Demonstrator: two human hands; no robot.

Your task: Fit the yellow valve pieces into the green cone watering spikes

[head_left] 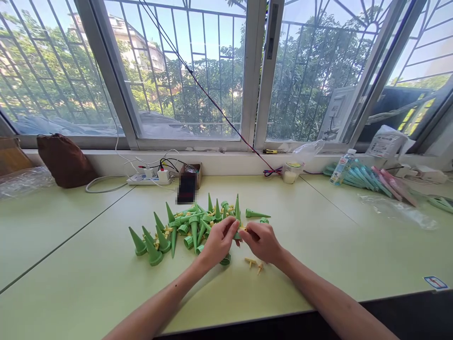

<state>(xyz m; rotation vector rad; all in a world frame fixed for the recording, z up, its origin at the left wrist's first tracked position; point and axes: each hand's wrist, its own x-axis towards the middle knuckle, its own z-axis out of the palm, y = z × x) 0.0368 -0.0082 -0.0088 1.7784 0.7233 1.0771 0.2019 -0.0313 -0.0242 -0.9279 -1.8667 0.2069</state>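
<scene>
My left hand point(222, 238) is closed round a green plastic cone spike point(237, 207), whose tip points up past the fingers. Just to its right, my right hand point(264, 241) pinches a small yellow plastic piece point(242, 228) against the spike's side. Fingers partly hide the place where the two meet. A heap of green cone spikes point(194, 229) with yellow pieces among them lies beyond and left of my hands. Several spikes point(153, 252) stand point-up at its left end. Two loose yellow T-shaped pieces point(250, 261) rest below my right hand.
One green spike point(257, 214) lies on its side behind my right hand. Along the window sill are a brown bag point(65, 160), a power strip point(148, 178), a small box point(193, 172), a plastic cup point(292, 173), a bottle point(342, 167) and teal and pink packets point(371, 177).
</scene>
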